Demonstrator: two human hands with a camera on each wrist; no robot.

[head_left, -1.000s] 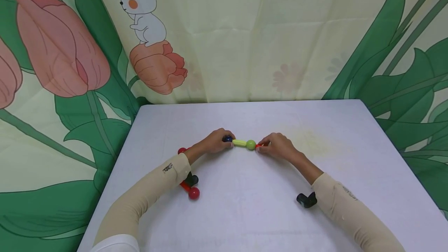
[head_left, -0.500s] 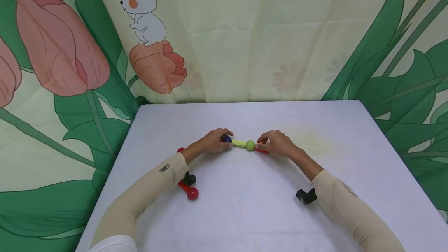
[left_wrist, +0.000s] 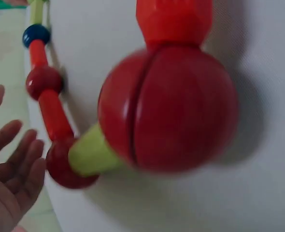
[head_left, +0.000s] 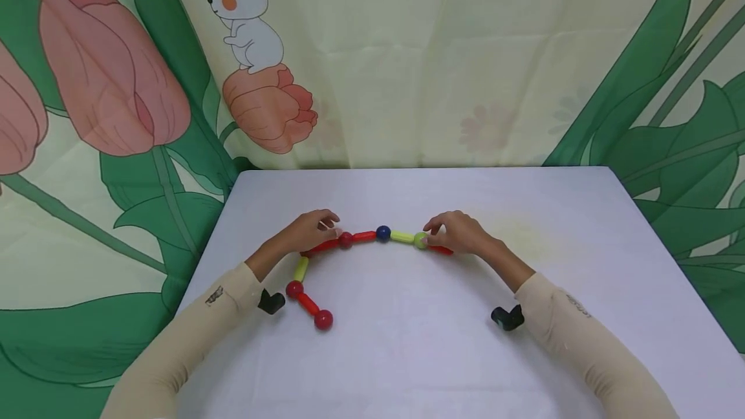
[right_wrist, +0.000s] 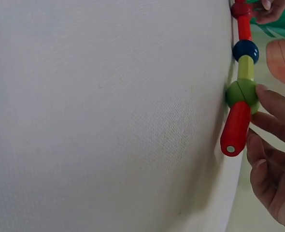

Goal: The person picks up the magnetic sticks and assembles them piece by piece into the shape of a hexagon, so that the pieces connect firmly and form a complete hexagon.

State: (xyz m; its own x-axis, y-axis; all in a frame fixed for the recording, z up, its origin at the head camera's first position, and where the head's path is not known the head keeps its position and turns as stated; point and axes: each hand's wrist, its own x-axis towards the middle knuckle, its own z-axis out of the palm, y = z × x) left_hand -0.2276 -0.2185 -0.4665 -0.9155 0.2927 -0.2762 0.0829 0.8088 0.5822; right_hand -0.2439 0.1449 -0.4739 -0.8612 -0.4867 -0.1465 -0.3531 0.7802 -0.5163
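A curved chain of balls and short sticks lies on the white table (head_left: pixel 396 354). It includes a blue ball (head_left: pixel 383 233), yellow-green sticks (head_left: pixel 401 236), red sticks (head_left: pixel 365 236) and several red balls (head_left: pixel 294 290). My left hand (head_left: pixel 311 230) hovers by the chain's left bend, fingers loosely spread and holding nothing; it hides one red ball (left_wrist: pixel 67 164) from the head view. At the right end, my right hand (head_left: pixel 456 231) is beside the green ball (head_left: pixel 420 240), a fingertip touching it. A red stick (right_wrist: pixel 236 130) with a pale round spot on its tip juts from that ball.
Black wrist cameras show under the left sleeve (head_left: pixel 271 302) and the right sleeve (head_left: pixel 508 318). Behind the table's far edge hangs a cloth (head_left: pixel 407 70) printed with tulips and a rabbit.
My left hand has left the blue ball and moved left, uncovering the middle of the chain. My right fingers have loosened beside the green ball, and more of the end red stick shows.
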